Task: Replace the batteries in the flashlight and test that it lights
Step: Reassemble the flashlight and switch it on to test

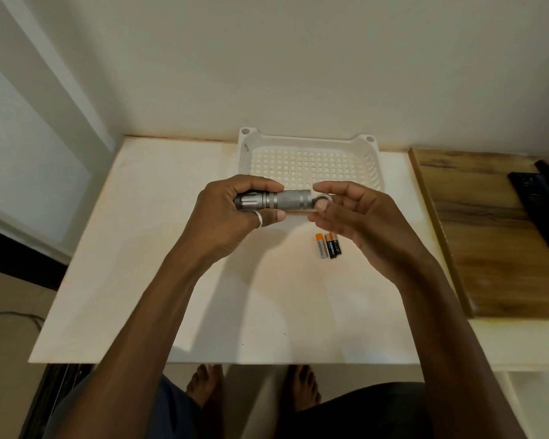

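Seemingly you are early in the job: the flashlight [290, 200] looks whole, and I cannot tell whether its tail cap [322, 198] is loosened. Your left hand [232, 213] wraps round the head, while your right hand [355, 217] pinches the tail cap. You hold the flashlight above the worktop [140, 248], just in front of the basket [308, 144]. Its long axis is level along the basket's near wall, lens to your left. Three batteries [329, 246] lie farther in front of the basket. Swapping and testing remain.

"DURACELL" on the black-and-copper battery [332, 246] on the table [140, 248].
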`<action>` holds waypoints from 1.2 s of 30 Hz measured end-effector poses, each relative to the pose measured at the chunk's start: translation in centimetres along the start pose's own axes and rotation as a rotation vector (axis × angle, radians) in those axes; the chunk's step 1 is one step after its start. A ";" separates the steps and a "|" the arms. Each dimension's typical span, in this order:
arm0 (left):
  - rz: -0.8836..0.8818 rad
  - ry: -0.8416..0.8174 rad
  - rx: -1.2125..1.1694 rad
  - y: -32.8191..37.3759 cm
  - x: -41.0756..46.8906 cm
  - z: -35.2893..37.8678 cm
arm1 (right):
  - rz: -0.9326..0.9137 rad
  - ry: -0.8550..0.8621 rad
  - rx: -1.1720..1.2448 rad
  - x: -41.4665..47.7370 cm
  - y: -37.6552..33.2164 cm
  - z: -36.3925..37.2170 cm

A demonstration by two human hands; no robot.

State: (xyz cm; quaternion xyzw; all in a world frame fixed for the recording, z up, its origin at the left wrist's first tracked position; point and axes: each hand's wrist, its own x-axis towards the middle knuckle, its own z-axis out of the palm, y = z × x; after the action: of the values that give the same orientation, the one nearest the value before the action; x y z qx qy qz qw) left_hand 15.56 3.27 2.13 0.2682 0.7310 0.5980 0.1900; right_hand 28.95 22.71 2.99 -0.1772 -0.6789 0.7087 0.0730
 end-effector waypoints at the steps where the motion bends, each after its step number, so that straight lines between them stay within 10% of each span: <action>1: 0.000 -0.003 -0.001 0.0 0.0 0.0 | -0.016 -0.008 -0.009 0.0 0.0 0.0; 36: -0.031 0.021 0.001 0.0 0.1 0.0 | -0.085 0.069 -0.096 0.2 0.3 0.0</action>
State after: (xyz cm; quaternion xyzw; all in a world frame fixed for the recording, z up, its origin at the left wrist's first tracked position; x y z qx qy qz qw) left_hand 15.50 3.32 2.15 0.2506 0.7371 0.5976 0.1917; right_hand 28.84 22.78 2.70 -0.1759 -0.7160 0.6652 0.1179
